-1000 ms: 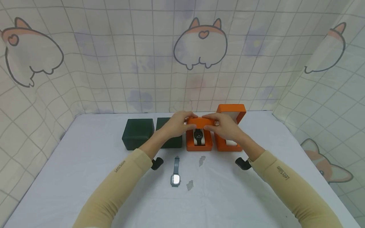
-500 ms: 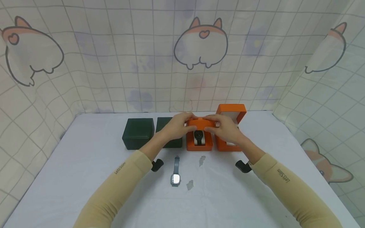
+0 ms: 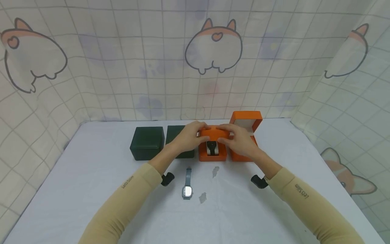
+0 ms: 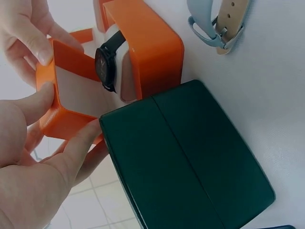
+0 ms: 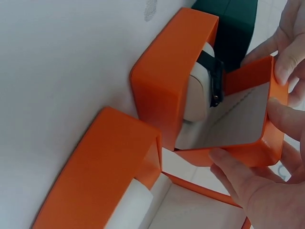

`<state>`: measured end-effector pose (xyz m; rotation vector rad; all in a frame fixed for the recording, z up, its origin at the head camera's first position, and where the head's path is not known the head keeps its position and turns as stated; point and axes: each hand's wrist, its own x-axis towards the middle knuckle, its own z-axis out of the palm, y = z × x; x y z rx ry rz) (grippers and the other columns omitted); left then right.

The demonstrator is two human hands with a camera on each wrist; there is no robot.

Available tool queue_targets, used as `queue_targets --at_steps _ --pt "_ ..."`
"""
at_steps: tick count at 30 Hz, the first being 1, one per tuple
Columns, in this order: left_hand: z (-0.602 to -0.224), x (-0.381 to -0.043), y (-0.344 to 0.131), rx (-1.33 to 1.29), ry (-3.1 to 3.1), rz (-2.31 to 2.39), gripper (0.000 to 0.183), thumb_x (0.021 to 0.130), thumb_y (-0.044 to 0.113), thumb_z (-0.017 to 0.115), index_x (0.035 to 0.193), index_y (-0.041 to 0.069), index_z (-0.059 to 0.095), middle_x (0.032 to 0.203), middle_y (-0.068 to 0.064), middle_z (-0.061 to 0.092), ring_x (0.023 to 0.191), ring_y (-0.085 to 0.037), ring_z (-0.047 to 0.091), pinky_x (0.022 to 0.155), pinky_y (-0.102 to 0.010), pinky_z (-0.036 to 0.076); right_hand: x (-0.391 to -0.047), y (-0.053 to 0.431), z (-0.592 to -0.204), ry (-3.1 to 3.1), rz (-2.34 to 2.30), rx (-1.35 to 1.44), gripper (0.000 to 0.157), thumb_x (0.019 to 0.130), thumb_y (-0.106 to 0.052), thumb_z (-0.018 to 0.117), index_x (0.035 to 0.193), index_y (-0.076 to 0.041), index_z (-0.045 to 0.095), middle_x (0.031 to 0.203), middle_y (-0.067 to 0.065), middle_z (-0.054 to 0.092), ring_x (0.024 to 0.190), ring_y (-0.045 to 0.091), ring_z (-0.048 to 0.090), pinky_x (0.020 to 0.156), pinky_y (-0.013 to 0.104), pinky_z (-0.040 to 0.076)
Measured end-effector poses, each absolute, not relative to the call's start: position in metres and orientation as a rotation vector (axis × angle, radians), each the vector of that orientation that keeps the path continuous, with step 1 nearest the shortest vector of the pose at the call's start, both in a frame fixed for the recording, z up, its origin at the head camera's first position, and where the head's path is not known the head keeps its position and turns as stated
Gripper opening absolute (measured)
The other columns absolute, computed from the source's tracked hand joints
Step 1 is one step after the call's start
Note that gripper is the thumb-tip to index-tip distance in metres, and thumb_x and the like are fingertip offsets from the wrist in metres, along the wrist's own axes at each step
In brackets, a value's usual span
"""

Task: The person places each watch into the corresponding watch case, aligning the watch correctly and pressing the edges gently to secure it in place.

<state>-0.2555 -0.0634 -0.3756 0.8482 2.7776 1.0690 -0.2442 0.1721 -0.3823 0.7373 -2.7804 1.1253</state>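
An orange watch box [image 3: 212,158] stands at the back of the table, its lid [image 3: 214,133] partly lowered over the base. Inside, a black wristwatch [image 4: 106,67] wraps a pale cushion [image 5: 196,95]. My left hand [image 3: 189,136] grips the lid's left side, thumb on the front edge and fingers behind. On the right side, my right hand [image 3: 241,139] holds the same lid in a like way. In the right wrist view, fingertips of both hands lie along the lid's rim. The lid's lining shows pale in both wrist views.
A second orange box [image 3: 246,117] stands with its lid raised, right of the first. Two dark green boxes [image 3: 147,143] stand to the left, one partly behind my left arm. A blue-strapped watch [image 3: 187,191] lies in front, near two grey patches [image 3: 202,197] on the cloth.
The lid has tipped forward and down a little over the black watch, covering more of it. Both hands have moved with it, keeping their hold.
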Motion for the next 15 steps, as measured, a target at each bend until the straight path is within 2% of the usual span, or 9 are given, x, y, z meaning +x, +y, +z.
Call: queue_targets --at_steps 10,15 --pt "-0.3774 -0.2492 -0.0634 0.861 2.784 1.104 0.040 0.101 0.021 0.068 0.137 0.005 0.060 0.131 -0.012 0.060 0.112 -0.025 0.057 0.101 -0.038 0.051 -0.2415 0.1709 -0.3854 -2.740 1.114 0.769 0.047 0.095 -0.013 0.076 0.140 -0.007 0.063 0.139 0.011 0.062 0.123 0.030 0.056 0.101 0.050 0.052" --pt "-0.3799 -0.2471 -0.0629 0.862 2.802 1.119 0.039 0.101 0.020 0.070 0.136 0.005 0.062 0.133 -0.013 0.059 0.110 -0.025 0.056 0.100 -0.038 0.052 -0.2398 0.1700 -0.3873 -2.725 1.108 0.768 0.047 0.094 -0.012 0.077 0.139 -0.007 0.063 0.139 0.012 0.062 0.124 0.031 0.055 0.103 0.051 0.050"
